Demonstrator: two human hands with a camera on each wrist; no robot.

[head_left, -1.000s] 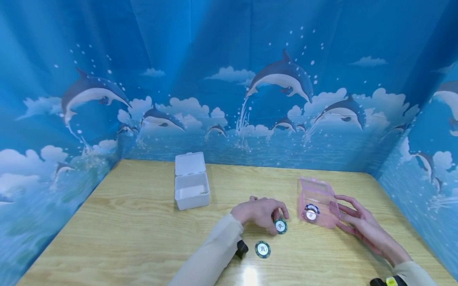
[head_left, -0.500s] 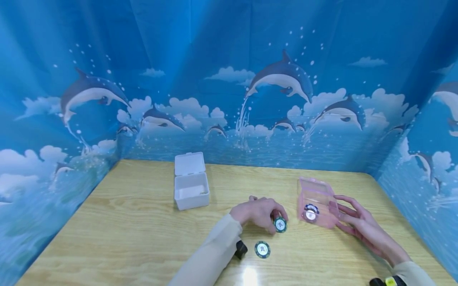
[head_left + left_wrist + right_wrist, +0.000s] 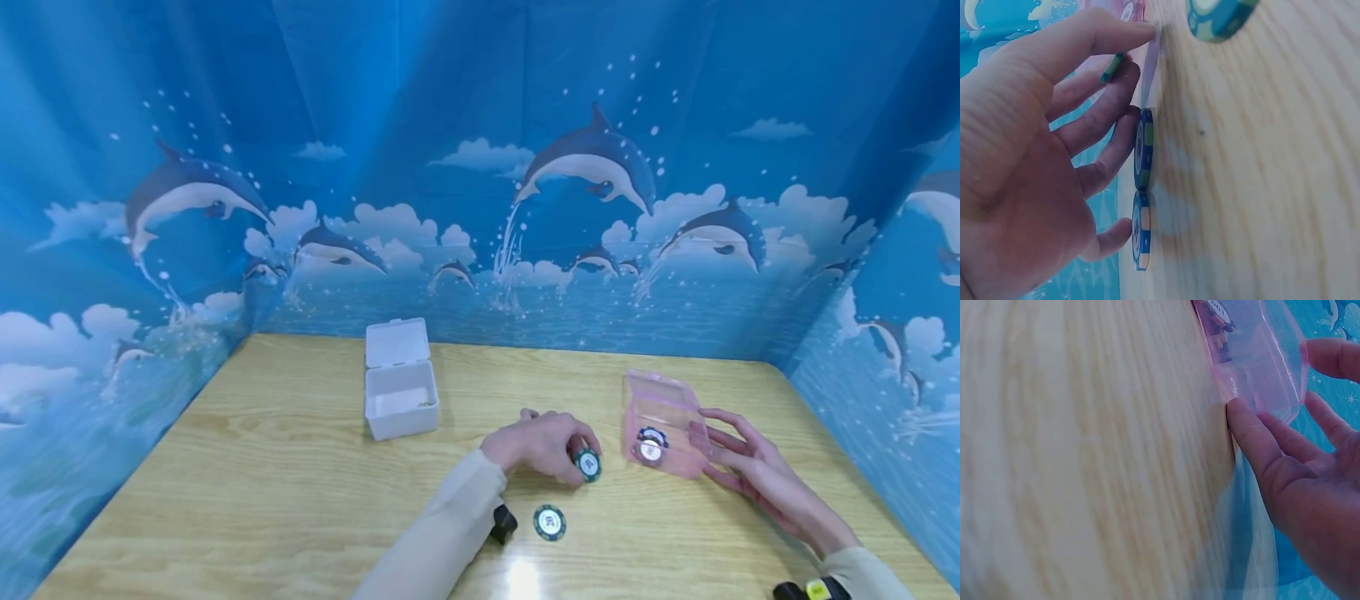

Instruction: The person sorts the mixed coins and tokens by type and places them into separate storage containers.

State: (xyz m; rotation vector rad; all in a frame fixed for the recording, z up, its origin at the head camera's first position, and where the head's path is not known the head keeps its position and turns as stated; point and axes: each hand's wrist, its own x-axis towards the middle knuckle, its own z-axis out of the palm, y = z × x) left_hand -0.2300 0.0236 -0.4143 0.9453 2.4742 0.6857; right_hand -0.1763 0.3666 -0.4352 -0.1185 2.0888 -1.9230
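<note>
My left hand pinches a green-edged poker chip between thumb and fingers, tilted just over the table. The left wrist view shows this chip nearly edge-on. Beside the curled fingers, a green-and-blue poker chip and a blue-and-white one lie flat; the hand hides both in the head view. Nearer the body rests another green poker chip. My right hand touches the right side of an open clear pink box with spread fingertips. Dark-blue and white poker chips sit inside it.
An open white box stands at the back left, lid tipped back, with something small in its right corner. The wooden table meets a blue dolphin-print curtain along the back and sides.
The left fingers have drawn the green poker chip slightly up and away from the body, closer under the hand. The right hand and pink box have hardly moved.
</note>
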